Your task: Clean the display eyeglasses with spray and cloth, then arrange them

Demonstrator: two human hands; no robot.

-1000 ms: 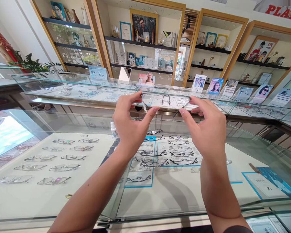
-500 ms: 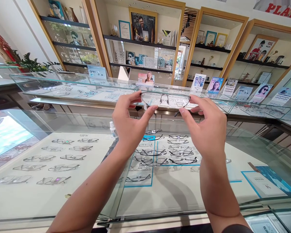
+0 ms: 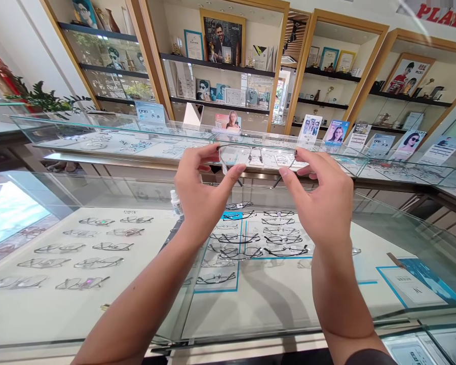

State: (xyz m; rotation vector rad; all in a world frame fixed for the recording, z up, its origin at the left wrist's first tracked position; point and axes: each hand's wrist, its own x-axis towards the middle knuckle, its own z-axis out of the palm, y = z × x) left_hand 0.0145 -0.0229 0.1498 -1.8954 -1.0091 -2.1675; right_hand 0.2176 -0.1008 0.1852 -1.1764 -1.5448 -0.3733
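A pair of thin-rimmed eyeglasses [image 3: 256, 154] is held up level above the glass display counter [image 3: 273, 324], with its temples pointing down toward the camera. My left hand [image 3: 203, 187] grips the left end of the frame between thumb and fingers. At the right end, my right hand [image 3: 319, 190] grips it the same way. A small pale tag hangs near the left lens. Under the counter's glass, below my hands, lie several rows of eyeglasses [image 3: 285, 251], partly hidden by my forearms.
More glasses [image 3: 99, 262] lie in the left part of the case, near a small white bottle [image 3: 176, 202]. Behind runs a second glass counter [image 3: 137, 157] with upright display cards [image 3: 336, 133]. Wooden shelves [image 3: 220, 68] with framed pictures line the back wall.
The glasses have tilted slightly, and both hands have shifted a little to the left with them. Both hands keep their hold. The view has moved slightly.
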